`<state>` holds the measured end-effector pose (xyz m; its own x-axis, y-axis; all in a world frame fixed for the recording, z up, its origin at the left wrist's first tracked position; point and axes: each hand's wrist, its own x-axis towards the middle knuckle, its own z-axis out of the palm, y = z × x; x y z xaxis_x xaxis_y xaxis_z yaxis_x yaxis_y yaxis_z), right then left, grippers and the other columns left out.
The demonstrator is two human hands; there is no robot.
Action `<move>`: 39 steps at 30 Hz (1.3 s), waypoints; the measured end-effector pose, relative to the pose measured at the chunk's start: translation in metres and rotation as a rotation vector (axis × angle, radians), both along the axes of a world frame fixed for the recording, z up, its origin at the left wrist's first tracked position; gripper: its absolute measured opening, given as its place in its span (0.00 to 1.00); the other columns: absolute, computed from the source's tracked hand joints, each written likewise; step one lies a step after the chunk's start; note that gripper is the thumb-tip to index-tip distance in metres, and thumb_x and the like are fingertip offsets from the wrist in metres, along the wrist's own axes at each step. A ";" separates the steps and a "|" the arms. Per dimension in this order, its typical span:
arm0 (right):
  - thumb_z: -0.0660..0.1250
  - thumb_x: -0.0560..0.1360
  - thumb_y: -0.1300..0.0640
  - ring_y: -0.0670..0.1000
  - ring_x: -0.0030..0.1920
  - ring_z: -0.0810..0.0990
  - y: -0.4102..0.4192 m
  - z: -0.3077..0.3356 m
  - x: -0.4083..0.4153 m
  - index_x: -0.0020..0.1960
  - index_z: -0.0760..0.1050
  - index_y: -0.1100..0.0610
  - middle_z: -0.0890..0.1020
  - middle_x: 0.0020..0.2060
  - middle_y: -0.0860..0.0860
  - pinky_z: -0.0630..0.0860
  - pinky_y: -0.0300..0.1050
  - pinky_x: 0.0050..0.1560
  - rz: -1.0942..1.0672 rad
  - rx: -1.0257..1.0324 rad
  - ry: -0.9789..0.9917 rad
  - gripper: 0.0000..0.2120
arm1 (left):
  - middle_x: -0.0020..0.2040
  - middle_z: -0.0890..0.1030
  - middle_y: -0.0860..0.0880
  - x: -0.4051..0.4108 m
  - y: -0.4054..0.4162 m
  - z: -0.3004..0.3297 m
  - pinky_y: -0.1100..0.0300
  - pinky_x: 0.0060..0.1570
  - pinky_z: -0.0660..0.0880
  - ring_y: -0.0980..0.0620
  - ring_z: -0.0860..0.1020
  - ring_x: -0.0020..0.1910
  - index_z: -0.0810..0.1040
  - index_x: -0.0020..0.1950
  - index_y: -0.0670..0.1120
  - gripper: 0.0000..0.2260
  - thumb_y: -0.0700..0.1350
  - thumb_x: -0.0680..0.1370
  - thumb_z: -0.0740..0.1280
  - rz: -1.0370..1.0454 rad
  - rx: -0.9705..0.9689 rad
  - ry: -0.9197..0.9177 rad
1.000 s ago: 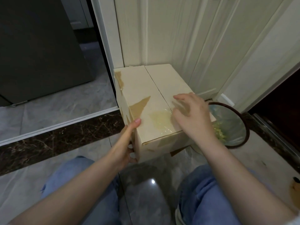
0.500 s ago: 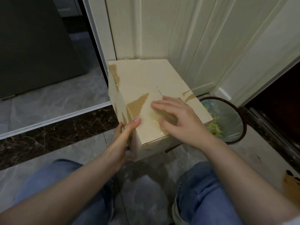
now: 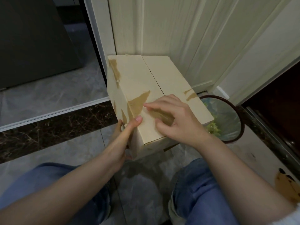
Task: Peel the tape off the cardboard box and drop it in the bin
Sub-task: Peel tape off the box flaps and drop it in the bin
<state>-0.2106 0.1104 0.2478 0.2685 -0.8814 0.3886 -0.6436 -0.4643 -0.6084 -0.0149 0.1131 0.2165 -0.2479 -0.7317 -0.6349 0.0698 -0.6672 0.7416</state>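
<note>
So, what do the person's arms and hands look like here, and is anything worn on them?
Both forearms are bare from wrist to elbow. The left hand and the right hand wear no gloves; no rings, watch or bracelet show. A bit of pale sleeve fabric shows at the bottom right corner by the right arm. The fingernails are short and unpainted.

Matt cardboard box point(image 3: 164, 75) shows torn brown patches where its facing is stripped; glossy marbled floor tiles point(image 3: 142, 192) gleam below; faded blue denim jeans point(image 3: 199, 189).
</note>
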 end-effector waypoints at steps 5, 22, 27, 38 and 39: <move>0.67 0.71 0.65 0.52 0.55 0.75 -0.005 -0.003 0.004 0.64 0.80 0.56 0.79 0.51 0.49 0.74 0.54 0.56 0.005 0.026 0.039 0.22 | 0.63 0.81 0.49 0.000 -0.001 -0.005 0.55 0.31 0.78 0.43 0.79 0.62 0.72 0.69 0.66 0.42 0.71 0.55 0.75 0.008 -0.009 0.017; 0.62 0.71 0.67 0.46 0.57 0.76 -0.008 -0.001 -0.003 0.64 0.79 0.59 0.73 0.64 0.53 0.73 0.37 0.58 -0.107 0.096 -0.129 0.23 | 0.66 0.79 0.49 -0.007 -0.003 -0.006 0.56 0.28 0.79 0.43 0.78 0.63 0.68 0.75 0.62 0.52 0.71 0.52 0.75 0.028 0.046 -0.005; 0.71 0.75 0.65 0.46 0.60 0.79 -0.012 -0.008 -0.010 0.54 0.85 0.59 0.77 0.64 0.53 0.75 0.39 0.61 -0.132 0.079 -0.121 0.09 | 0.68 0.77 0.50 -0.006 -0.004 -0.008 0.48 0.44 0.80 0.43 0.77 0.65 0.66 0.76 0.63 0.55 0.73 0.50 0.76 0.037 0.045 -0.013; 0.70 0.76 0.65 0.48 0.59 0.77 -0.013 -0.008 -0.003 0.47 0.79 0.63 0.77 0.60 0.55 0.76 0.40 0.57 -0.107 -0.037 0.012 0.01 | 0.67 0.78 0.51 -0.008 -0.004 -0.008 0.51 0.41 0.79 0.46 0.77 0.64 0.67 0.75 0.64 0.56 0.74 0.48 0.78 0.041 0.035 0.007; 0.69 0.77 0.66 0.49 0.59 0.77 -0.013 -0.008 -0.002 0.48 0.78 0.63 0.76 0.59 0.55 0.75 0.40 0.58 -0.097 -0.039 0.042 0.01 | 0.67 0.78 0.51 -0.008 -0.004 -0.008 0.53 0.39 0.79 0.46 0.77 0.64 0.67 0.75 0.64 0.56 0.74 0.48 0.78 0.040 0.035 0.006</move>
<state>-0.2124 0.0978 0.2394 0.1993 -0.8884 0.4135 -0.7109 -0.4215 -0.5630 -0.0227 0.1089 0.2080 -0.2230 -0.7185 -0.6588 0.1015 -0.6893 0.7174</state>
